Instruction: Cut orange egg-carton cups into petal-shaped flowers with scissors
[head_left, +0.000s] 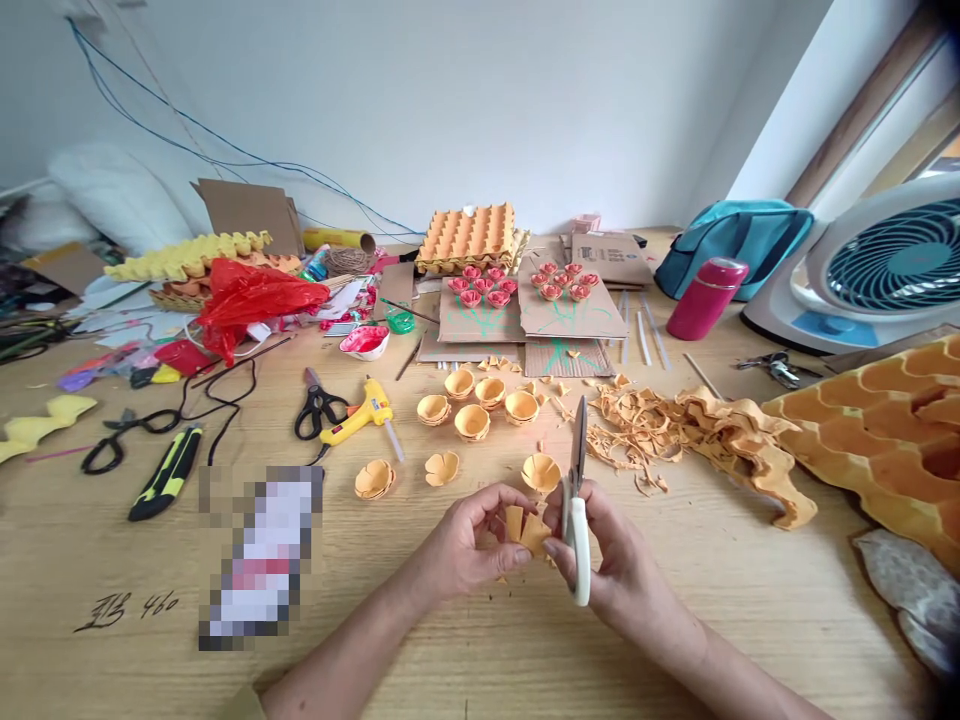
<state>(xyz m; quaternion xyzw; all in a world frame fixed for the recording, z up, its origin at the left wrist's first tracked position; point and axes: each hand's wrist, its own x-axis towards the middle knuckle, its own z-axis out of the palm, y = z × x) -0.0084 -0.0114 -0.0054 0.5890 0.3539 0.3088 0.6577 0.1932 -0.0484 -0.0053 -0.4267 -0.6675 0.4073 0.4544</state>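
- My left hand (476,548) pinches a small orange moulded-pulp cup with slit, petal-like walls (534,537) between thumb and fingers, low over the pale wood-grain table (465,660).
- My right hand (619,570) is closed around the white-handled steel scissors (580,545), their blades together and pointing away from me; its thumb and a fingertip also meet the cup's right edge.
- Just beyond my fingers stands a finished-looking orange cup with rounded petals (541,473); another single orange petalled cup (442,468) sits further left.
- Beyond them is a cluster of five orange layered pulp flowers (472,423).
- To the right lies a heap of curled orange pulp scraps (637,430), beside a large orange egg tray (885,430).
- To the left lies a yellow glue gun (367,412), near black-handled scissors (321,408).
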